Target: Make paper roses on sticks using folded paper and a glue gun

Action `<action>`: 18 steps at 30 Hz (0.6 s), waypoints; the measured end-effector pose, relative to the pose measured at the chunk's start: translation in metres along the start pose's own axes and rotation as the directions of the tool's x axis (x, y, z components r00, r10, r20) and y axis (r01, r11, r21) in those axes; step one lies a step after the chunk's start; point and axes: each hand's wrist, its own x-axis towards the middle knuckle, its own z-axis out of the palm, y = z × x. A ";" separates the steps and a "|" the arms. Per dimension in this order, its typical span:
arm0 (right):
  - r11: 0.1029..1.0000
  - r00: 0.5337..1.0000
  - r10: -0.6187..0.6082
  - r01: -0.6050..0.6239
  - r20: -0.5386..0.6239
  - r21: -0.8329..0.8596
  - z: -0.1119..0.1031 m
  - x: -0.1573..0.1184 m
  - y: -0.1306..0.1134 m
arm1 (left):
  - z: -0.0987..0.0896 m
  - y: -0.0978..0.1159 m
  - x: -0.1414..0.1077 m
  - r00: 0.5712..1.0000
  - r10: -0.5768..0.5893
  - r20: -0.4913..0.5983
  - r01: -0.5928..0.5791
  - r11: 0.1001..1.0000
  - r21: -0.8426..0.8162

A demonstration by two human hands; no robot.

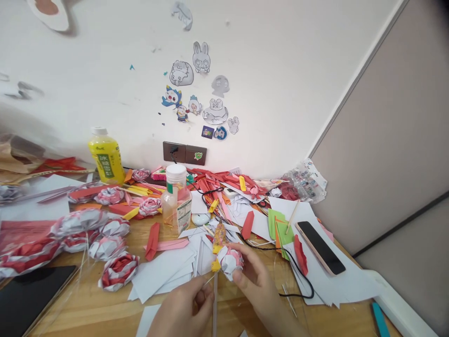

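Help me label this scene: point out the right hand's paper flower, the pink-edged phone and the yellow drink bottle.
Paper flower (229, 262): head view, on its folded petals.
Phone (321, 247): head view, on its screen.
Drink bottle (105, 162): head view, on its green label.

Illumination bright, diffuse. White wall (280, 70) evenly lit; grey panel (393, 187) past the desk's (105, 309) right edge dimmer. Soft shadow borders the wall cutout (56, 18). Wide-angle distortion stretches the desk's left edge; held paper rose (230, 262) acceptably sharp.

The folded flower (230, 263) is made of matt, creased paper. Smooth wood is seen in the tabletop (105, 312), clear glossy plastic in the jar (171, 206); a glossy finish is shown by the phone screen (322, 247).
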 end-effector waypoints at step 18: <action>0.999 0.978 0.014 -0.006 -0.207 0.038 -0.018 0.005 -0.009 | -0.002 0.002 0.000 0.998 -0.035 0.051 0.022 0.972 0.236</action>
